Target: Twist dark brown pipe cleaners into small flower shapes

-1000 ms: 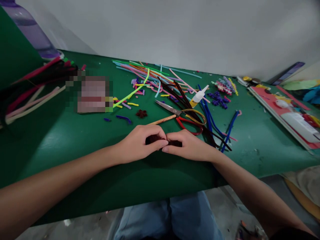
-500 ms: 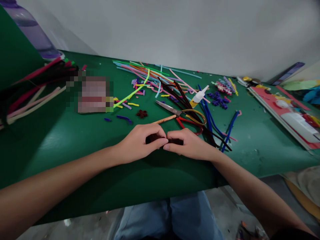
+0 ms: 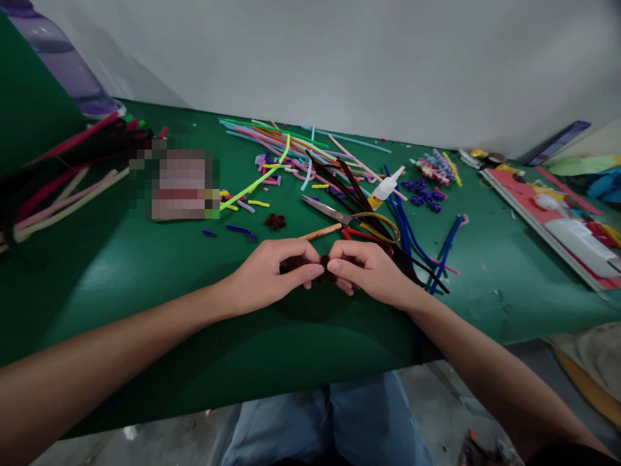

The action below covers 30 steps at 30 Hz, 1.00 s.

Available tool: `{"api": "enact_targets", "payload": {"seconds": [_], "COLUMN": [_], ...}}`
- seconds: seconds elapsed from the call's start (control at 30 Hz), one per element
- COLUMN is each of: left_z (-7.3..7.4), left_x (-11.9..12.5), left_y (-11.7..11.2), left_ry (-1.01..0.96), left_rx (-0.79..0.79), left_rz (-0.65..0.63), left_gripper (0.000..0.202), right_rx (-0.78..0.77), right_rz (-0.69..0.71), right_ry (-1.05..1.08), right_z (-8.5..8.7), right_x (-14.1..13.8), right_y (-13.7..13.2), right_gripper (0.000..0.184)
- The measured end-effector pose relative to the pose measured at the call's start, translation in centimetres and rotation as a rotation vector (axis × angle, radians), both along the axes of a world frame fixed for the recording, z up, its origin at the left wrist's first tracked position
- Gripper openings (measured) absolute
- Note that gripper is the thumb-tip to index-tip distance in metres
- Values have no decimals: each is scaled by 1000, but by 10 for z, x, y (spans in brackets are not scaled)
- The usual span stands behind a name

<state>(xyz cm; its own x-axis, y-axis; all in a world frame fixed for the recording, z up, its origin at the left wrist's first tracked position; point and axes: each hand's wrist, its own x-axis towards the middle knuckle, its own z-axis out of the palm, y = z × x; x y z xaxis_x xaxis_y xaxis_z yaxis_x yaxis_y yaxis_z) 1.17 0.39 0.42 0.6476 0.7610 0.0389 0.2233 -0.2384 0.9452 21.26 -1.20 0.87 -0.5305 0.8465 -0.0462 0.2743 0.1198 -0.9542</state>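
Between my two hands is a small dark brown pipe cleaner piece (image 3: 325, 262), mostly covered by fingers. My left hand (image 3: 279, 275) pinches it from the left, thumb against the forefinger. From the other side my right hand (image 3: 366, 268) grips it with thumb and fingertips. Its exact shape is hidden. Just beyond my left hand lies a brown pipe cleaner flower (image 3: 275, 221). Scissors (image 3: 334, 211) with gold handles rest past my fingers, next to a red-handled tool (image 3: 369, 241) and a thin wooden stick (image 3: 320, 232).
Colourful pipe cleaners (image 3: 272, 139) pile up at the back, with dark brown ones (image 3: 349, 178) and blue ones (image 3: 405, 226) nearer. A glue bottle (image 3: 387, 188) lies among them. Purple curled pieces (image 3: 424, 194) sit to the right. A purple bottle (image 3: 68, 61) stands back left.
My fingertips have drawn slightly apart, my right hand shifting a little to the right, so more of the brown piece shows between them. The things on the table have not moved.
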Motion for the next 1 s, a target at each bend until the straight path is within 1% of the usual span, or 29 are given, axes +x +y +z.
{"api": "enact_targets", "payload": {"seconds": [0.13, 0.27, 0.43, 0.5, 0.6, 0.77, 0.87, 1.0], "left_z": [-1, -2, -1, -1, -1, -1, -1, -2], "left_x": [0, -1, -2, -2, -1, 0, -1, -3], "left_y": [0, 0, 1, 1, 1, 1, 1, 2], "left_ry": [-18, -18, 15, 2, -40, -90, -93, -89], "left_rx": [-12, 0, 102, 104, 50, -10, -26, -45], "left_rz": [21, 9, -33, -48, -30, 47, 63, 29], "left_gripper": [16, 16, 16, 16, 15, 15, 16, 20], "right_rx": [-22, -49, -179, -210, -176, -98, -97, -97], "right_rz": [11, 18, 97, 120, 99, 55, 74, 62], "right_ry": [63, 96, 194, 226, 238, 193, 125, 81], "right_z": [0, -1, -3, -4, -4, -2, 0, 1], "right_x": [1, 0, 1, 2, 2, 1, 1, 0], "right_y": [0, 0, 0, 1, 1, 1, 0, -1], "right_gripper": [26, 26, 26, 25, 26, 32, 26, 21]}}
